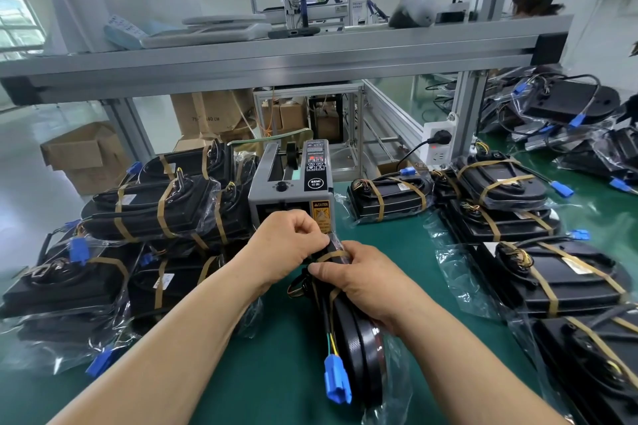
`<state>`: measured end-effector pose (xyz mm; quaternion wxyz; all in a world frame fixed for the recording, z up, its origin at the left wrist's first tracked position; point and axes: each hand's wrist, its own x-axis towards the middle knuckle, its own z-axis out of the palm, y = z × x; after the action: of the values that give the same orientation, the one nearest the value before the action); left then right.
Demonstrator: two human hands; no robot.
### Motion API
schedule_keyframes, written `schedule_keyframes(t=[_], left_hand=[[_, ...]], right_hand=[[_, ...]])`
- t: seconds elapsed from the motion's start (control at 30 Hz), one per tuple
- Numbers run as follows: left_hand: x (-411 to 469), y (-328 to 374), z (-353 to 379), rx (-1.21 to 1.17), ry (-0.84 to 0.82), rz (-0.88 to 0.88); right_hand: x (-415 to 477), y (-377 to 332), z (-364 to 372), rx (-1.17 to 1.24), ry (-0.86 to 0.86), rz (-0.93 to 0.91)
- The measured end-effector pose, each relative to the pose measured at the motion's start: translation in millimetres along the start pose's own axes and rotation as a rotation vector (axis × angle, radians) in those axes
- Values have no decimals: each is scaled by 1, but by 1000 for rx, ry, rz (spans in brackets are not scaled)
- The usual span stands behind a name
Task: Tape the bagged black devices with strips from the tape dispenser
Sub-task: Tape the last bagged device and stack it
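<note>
Judging by taped devices (165, 214) piled both sides (well along, likely), left grip (289, 242) pinches a tape strip (332, 255) onto the bagged black device (359, 352), right grip (360, 283) clasping it edge-up over the bench (276, 376)

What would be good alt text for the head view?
Left hand pinches a tan tape strip onto a bagged black device gripped by the right hand over the green mat. A grey tape dispenser stands behind, flanked by taped devices.
</note>
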<state>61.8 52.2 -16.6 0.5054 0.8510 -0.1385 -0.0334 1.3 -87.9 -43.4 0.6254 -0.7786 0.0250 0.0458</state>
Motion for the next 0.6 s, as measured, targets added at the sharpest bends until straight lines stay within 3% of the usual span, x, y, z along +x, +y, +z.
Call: schedule_keyframes(t=[0.3,0.47,0.6], left_hand=[[-5,-5,23,-322,115,-207],[-13,-8,25,-402,99,-238],[-8,-5,26,-413,191,-252]], right_hand=[[0,-1,-3,-41,2,-9],[-2,0,-7,-60,9,-12],[-2,-1,-8,-79,17,4]])
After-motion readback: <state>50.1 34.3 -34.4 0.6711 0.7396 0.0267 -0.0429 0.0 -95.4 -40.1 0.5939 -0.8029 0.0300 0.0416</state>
